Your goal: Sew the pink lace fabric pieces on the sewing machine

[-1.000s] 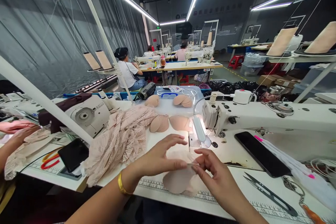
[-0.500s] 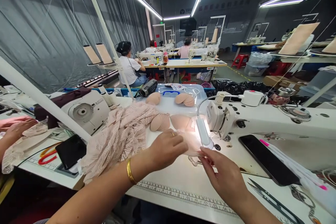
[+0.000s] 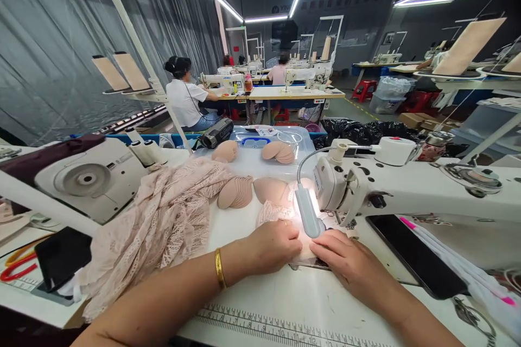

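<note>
A light pink lace bra piece (image 3: 277,211) lies under the sewing machine's head, lit by a small gooseneck lamp (image 3: 308,211). My left hand (image 3: 271,249), a gold bangle on its wrist, is closed with curled fingers on the near left part of the piece. To the right, my right hand (image 3: 350,260) rests with fingers stretched and fingertips at the fabric's edge, close to the needle area. The lamp hides the needle and some of the fabric. Behind lie a fanned stack of beige bra cups (image 3: 235,192) and another cup (image 3: 271,191).
Pink lace (image 3: 163,211) is heaped at left. The sewing machine (image 3: 407,184) fills the right, with a black phone (image 3: 417,255) before it. More cups lie on a clear plastic box (image 3: 254,157). A ruler strip (image 3: 277,328) runs along the front edge. A co-worker (image 3: 187,97) sits ahead.
Both hands have come down and closer together by the lamp. The right fingers went from pinching the raised fabric to lying along it. The view has shifted right.
</note>
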`<control>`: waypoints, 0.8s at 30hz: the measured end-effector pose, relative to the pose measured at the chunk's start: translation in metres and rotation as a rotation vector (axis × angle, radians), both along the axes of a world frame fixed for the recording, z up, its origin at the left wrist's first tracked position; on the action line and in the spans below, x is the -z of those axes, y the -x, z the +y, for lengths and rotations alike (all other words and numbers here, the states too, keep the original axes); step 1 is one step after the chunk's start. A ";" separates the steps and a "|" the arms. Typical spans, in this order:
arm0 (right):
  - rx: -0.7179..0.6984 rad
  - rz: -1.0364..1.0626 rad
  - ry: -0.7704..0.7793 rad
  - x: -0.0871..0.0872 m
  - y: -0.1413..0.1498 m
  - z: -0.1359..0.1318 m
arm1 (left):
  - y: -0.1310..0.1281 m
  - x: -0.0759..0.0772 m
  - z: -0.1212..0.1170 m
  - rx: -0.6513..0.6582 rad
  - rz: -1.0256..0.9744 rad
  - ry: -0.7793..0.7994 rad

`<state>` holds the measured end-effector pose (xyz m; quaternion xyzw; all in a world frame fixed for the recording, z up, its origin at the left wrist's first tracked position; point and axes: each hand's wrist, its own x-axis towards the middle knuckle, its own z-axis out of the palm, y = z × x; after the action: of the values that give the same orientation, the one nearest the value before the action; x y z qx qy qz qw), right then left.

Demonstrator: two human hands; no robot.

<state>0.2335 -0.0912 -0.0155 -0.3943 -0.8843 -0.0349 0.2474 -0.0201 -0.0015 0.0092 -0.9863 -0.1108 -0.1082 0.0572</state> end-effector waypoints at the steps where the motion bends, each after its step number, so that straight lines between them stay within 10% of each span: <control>1: 0.008 -0.013 0.023 0.001 -0.001 0.000 | 0.000 0.003 0.000 0.002 -0.038 0.008; 24: 0.086 0.043 0.112 -0.001 -0.001 -0.001 | -0.010 0.013 0.002 0.039 -0.165 0.093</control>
<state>0.2348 -0.0918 -0.0142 -0.4460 -0.8615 0.0124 0.2421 -0.0099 0.0008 -0.0039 -0.9776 -0.1009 -0.1847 -0.0003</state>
